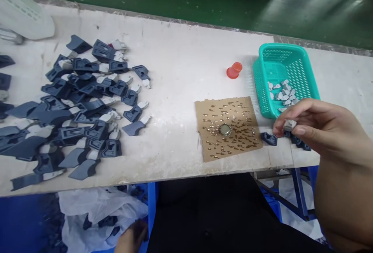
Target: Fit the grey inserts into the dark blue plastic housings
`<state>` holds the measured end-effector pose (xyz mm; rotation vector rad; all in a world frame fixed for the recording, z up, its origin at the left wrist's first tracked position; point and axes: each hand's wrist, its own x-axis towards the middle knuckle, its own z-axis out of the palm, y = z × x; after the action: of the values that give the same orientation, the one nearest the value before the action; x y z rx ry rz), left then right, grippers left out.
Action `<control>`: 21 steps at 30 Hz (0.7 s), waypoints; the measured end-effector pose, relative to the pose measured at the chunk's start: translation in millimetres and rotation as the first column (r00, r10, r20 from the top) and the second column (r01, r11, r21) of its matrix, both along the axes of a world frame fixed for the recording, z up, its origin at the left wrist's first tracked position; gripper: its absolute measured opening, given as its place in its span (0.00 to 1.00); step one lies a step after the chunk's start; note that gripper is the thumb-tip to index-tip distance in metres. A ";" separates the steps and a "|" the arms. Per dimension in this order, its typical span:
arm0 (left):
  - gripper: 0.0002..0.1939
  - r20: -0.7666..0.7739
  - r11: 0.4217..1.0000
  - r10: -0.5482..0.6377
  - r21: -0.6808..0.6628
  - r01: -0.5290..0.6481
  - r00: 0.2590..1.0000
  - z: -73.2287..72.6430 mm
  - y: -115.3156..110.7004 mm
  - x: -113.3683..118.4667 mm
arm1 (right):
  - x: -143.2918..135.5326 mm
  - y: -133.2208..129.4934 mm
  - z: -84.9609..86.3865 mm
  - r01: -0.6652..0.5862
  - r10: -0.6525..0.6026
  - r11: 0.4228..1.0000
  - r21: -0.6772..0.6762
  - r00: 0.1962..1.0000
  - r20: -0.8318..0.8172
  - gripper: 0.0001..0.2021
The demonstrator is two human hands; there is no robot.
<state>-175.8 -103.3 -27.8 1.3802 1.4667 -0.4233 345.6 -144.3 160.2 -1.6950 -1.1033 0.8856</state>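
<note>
Between the thumb and fingers of my right hand [317, 129] is a small light-grey plastic piece [289, 125], held over the table beside the green basket [264, 86]. Several dark blue-grey plastic parts [268, 139] lie under and beside that hand, partly hidden by it. My left hand [132, 237] hangs below the table edge, at a blue bin lined with a white plastic bag [96, 202]. Dark parts [107, 221] sit in the bag near it. The left fingers are blurred and dark, so their grip does not show.
Small grey pieces [287, 93] lie in the basket. A brown cardboard sheet [210, 152] carries shiny drops and a round metal cap [225, 129]. Nearby stands a red cup [234, 70]. Dark parts joined to grey pieces [87, 86] are heaped at left, near a whitish container [26, 12].
</note>
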 end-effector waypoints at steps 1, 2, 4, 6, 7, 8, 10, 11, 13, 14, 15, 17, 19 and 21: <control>0.15 -0.002 0.998 0.059 -0.017 -0.059 0.998 5.8 6.3 -6.1 | -1.7 0.1 -0.9 0.012 -0.012 1.000 0.006 1.000 -0.015 0.06; 0.18 0.005 0.989 0.143 -0.041 -0.143 0.990 14.0 13.7 -12.8 | -3.2 -0.4 -2.0 0.022 -0.022 1.000 0.012 1.000 -0.018 0.06; 0.24 0.021 0.928 0.370 -0.061 -0.368 0.929 37.2 29.8 -23.9 | -6.3 -1.9 -5.0 0.029 -0.029 1.000 0.012 0.999 0.036 0.06; 0.26 0.072 0.799 0.600 -0.032 -0.600 0.796 65.4 44.1 -24.7 | -11.5 -2.8 -8.7 0.006 -0.006 1.000 -0.001 0.989 0.145 0.05; 0.25 0.139 0.729 0.680 -0.021 -0.684 0.720 79.3 49.6 -19.0 | -15.7 -2.6 -10.8 -0.002 0.003 1.000 -0.007 0.979 0.203 0.05; 0.24 0.239 0.661 0.733 -0.034 -0.749 0.636 92.2 53.8 -8.5 | -21.2 -1.7 -13.0 -0.003 0.007 1.000 -0.015 0.968 0.250 0.05; 0.16 0.472 0.571 0.761 -0.161 -0.805 0.446 112.3 58.9 25.7 | -34.9 1.8 -17.9 0.030 -0.021 0.999 -0.018 0.933 0.360 0.06; 0.12 0.564 0.575 0.743 -0.264 -0.775 0.359 119.0 60.2 48.0 | -42.3 4.0 -20.6 0.056 -0.047 0.998 -0.009 0.900 0.433 0.06; 0.08 0.622 0.581 0.750 -0.459 -0.672 0.224 126.2 61.1 96.8 | -54.8 8.7 -27.0 0.061 -0.062 0.998 0.022 0.795 0.603 0.05; 0.09 0.653 0.611 0.736 -0.529 -0.590 0.176 127.3 61.0 120.7 | -59.0 10.8 -30.4 0.028 -0.047 0.999 0.039 0.729 0.682 0.05; 0.11 0.688 0.650 0.713 -0.579 -0.492 0.133 127.3 60.8 142.9 | -61.6 12.6 -33.9 -0.025 -0.022 0.998 0.052 0.667 0.744 0.05; 0.10 0.697 0.669 0.716 -0.663 -0.336 0.051 125.4 60.3 179.1 | -62.8 15.2 -40.2 -0.145 0.039 0.988 0.057 0.581 0.813 0.08; 0.08 0.627 0.607 0.779 -0.755 -0.249 -0.002 122.9 60.0 203.5 | -61.3 17.0 -44.5 -0.235 0.076 0.970 0.060 0.529 0.845 0.10; 0.09 0.530 0.515 0.848 -0.830 -0.215 -0.015 121.2 60.1 217.7 | -59.7 18.2 -45.8 -0.295 0.100 0.953 0.062 0.502 0.859 0.13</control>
<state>41.9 -43.2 93.3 0.1718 0.5821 0.5484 286.0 -126.1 114.4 -1.8675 -2.0069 -0.0494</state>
